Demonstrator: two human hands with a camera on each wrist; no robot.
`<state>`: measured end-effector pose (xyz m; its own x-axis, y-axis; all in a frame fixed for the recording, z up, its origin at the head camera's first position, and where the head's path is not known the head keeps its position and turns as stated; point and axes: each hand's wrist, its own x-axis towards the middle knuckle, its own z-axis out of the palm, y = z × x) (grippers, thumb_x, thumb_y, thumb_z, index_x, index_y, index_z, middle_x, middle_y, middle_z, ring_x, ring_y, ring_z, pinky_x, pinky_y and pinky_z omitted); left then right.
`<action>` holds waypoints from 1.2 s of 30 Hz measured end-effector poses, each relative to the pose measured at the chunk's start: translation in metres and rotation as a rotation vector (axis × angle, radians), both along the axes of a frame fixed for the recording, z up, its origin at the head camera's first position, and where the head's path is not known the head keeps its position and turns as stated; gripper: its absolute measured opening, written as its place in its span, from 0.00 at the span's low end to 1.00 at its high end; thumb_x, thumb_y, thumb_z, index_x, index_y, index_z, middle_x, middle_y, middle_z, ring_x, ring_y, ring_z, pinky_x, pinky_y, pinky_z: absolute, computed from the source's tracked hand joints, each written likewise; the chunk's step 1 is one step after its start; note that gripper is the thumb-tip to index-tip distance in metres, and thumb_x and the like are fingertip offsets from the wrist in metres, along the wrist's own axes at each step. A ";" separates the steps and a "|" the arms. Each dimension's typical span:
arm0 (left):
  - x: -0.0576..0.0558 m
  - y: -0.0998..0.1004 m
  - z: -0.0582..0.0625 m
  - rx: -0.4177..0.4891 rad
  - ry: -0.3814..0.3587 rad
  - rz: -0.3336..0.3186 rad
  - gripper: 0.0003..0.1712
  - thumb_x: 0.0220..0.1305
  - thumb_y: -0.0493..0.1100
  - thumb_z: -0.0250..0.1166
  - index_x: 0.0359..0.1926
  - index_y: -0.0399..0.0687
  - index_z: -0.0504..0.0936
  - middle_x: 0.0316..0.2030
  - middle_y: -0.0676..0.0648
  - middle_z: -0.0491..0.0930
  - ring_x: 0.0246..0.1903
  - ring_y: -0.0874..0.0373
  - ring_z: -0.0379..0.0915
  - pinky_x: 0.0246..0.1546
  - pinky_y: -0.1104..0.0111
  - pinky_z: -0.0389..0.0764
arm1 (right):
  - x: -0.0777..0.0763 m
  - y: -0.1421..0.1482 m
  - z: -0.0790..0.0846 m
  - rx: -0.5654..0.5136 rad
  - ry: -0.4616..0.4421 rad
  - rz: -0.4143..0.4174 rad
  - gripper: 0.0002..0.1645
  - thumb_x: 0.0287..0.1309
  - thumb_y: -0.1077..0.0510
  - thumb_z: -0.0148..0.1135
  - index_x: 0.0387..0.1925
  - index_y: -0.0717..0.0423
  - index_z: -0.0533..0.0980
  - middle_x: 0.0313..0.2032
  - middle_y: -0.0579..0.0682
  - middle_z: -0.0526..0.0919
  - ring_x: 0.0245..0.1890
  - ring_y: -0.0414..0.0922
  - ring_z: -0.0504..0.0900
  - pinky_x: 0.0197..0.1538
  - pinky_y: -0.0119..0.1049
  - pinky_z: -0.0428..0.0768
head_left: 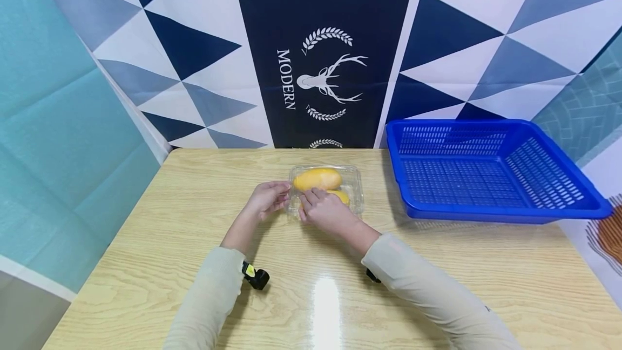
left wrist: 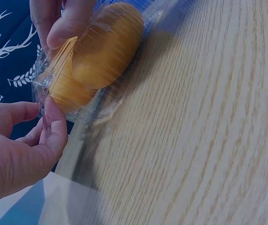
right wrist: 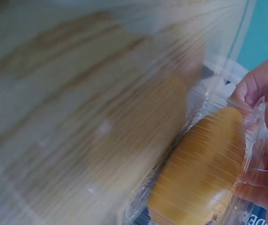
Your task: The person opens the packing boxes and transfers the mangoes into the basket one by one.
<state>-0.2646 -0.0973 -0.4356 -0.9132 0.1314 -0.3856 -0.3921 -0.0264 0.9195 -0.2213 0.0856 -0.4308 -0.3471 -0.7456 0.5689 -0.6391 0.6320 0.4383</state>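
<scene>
At nine o'clock, a teal sheet with soft creases hangs beside the pale, wood-grained surface. Next comes the left hand, thumb and fingertips pinching the clear plastic box at its nine o'clock edge. That box, thin-walled, glossy and finely ribbed, rests at the surface's twelve o'clock. In it lie two smooth, yellow-orange fruits: a plump oval fruit towards twelve and a second fruit towards six, partly covered. The right hand reaches in from five o'clock, fingers bent over the box's six-to-eight o'clock side; whether they grip the plastic, I cannot tell. Well apart at the box's three o'clock stands a rigid blue basket, rectangular, its plastic walls perforated with small slots.
</scene>
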 end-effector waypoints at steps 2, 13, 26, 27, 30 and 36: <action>0.000 0.001 0.001 0.001 0.001 0.002 0.20 0.66 0.37 0.56 0.56 0.31 0.72 0.27 0.51 0.75 0.27 0.65 0.72 0.29 0.80 0.79 | 0.000 0.001 -0.001 -0.014 -0.006 -0.002 0.15 0.49 0.53 0.62 0.35 0.60 0.83 0.32 0.51 0.85 0.34 0.45 0.83 0.42 0.34 0.84; 0.000 0.003 0.006 -0.006 -0.002 0.003 0.20 0.66 0.37 0.56 0.56 0.31 0.72 0.27 0.51 0.74 0.28 0.65 0.72 0.29 0.79 0.80 | 0.000 0.004 0.001 -0.050 -0.058 -0.006 0.22 0.49 0.48 0.63 0.41 0.61 0.81 0.37 0.53 0.85 0.38 0.46 0.84 0.45 0.35 0.84; 0.000 0.001 0.001 0.007 -0.009 0.002 0.21 0.66 0.38 0.56 0.57 0.30 0.71 0.23 0.54 0.74 0.25 0.67 0.71 0.29 0.80 0.80 | 0.008 0.013 0.011 -0.212 -0.466 -0.020 0.25 0.52 0.44 0.64 0.48 0.54 0.79 0.47 0.54 0.82 0.48 0.48 0.80 0.54 0.41 0.79; 0.000 0.001 0.001 0.009 -0.009 0.001 0.21 0.66 0.38 0.56 0.57 0.30 0.70 0.23 0.54 0.74 0.25 0.67 0.72 0.29 0.80 0.80 | 0.009 0.015 0.012 -0.236 -0.504 -0.023 0.25 0.52 0.44 0.65 0.48 0.54 0.79 0.48 0.54 0.81 0.48 0.49 0.79 0.54 0.42 0.79; 0.001 0.001 0.002 0.018 -0.009 0.002 0.21 0.66 0.37 0.56 0.57 0.30 0.70 0.23 0.54 0.74 0.24 0.67 0.71 0.29 0.80 0.80 | 0.010 0.020 0.015 -0.297 -0.558 -0.030 0.25 0.50 0.44 0.67 0.47 0.54 0.80 0.48 0.54 0.81 0.48 0.49 0.79 0.53 0.44 0.79; 0.002 0.001 0.002 0.018 -0.003 0.001 0.21 0.65 0.37 0.56 0.57 0.30 0.70 0.24 0.53 0.74 0.25 0.66 0.71 0.29 0.79 0.80 | 0.009 0.034 0.019 -0.350 -0.598 -0.097 0.23 0.50 0.44 0.67 0.44 0.53 0.80 0.47 0.52 0.81 0.50 0.48 0.78 0.56 0.43 0.78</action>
<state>-0.2631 -0.0966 -0.4334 -0.9121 0.1372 -0.3864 -0.3952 -0.0430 0.9176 -0.2126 0.1196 -0.4120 -0.7311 -0.5033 0.4606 -0.6410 0.7379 -0.2112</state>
